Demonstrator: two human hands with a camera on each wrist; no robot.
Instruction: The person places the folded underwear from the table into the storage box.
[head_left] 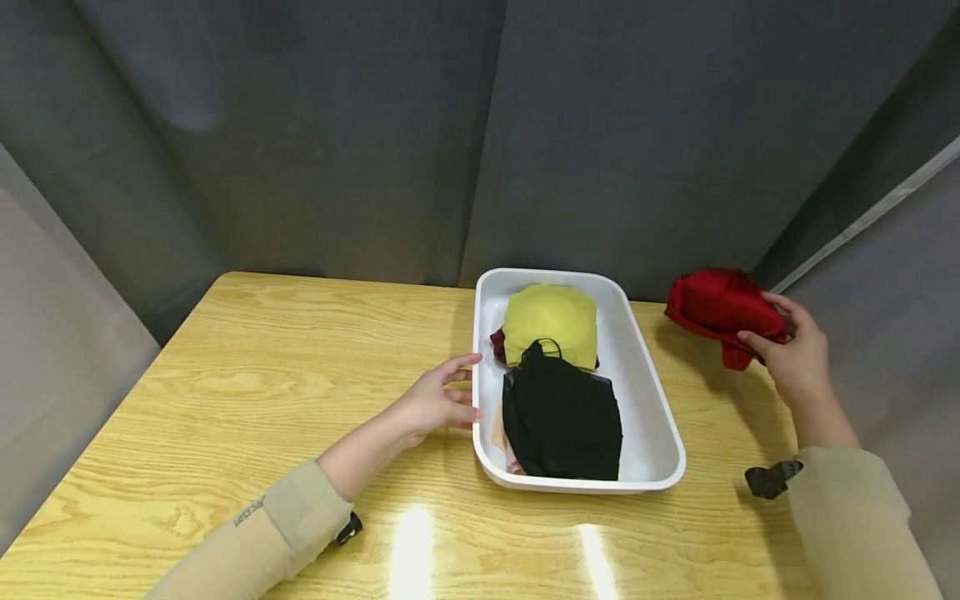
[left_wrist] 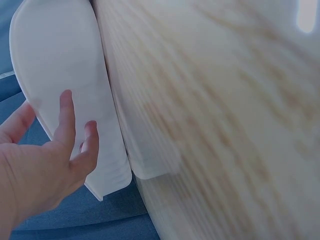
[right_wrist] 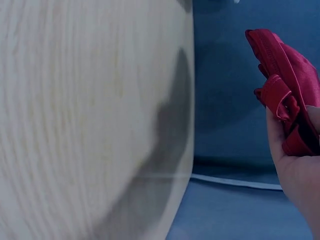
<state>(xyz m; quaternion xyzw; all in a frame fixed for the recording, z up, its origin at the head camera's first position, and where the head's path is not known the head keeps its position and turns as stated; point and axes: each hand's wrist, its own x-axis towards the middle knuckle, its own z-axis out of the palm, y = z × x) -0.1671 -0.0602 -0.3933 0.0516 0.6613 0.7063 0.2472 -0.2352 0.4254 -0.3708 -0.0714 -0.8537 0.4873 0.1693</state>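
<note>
My right hand (head_left: 801, 354) grips a folded red bra (head_left: 723, 304) with a satin sheen, thumb on the near side. It is held up beyond the right side of a white plastic bin (head_left: 651, 400); in the right wrist view a folded band (right_wrist: 276, 95) of the bra shows. Spread fingers of my left hand (head_left: 435, 404) touch the bin's left wall, as the left wrist view also shows. Inside the bin lie a yellow folded garment (head_left: 551, 321) at the back and a black one (head_left: 562, 421) with a thin strap in front.
Under the yellow garment a dark red edge (head_left: 498, 346) peeks out, and pale pink cloth (head_left: 513, 460) shows beneath the black one. The bin stands on a wooden table (head_left: 300, 375) near its back edge. Grey curtains (head_left: 360, 142) hang behind and at both sides.
</note>
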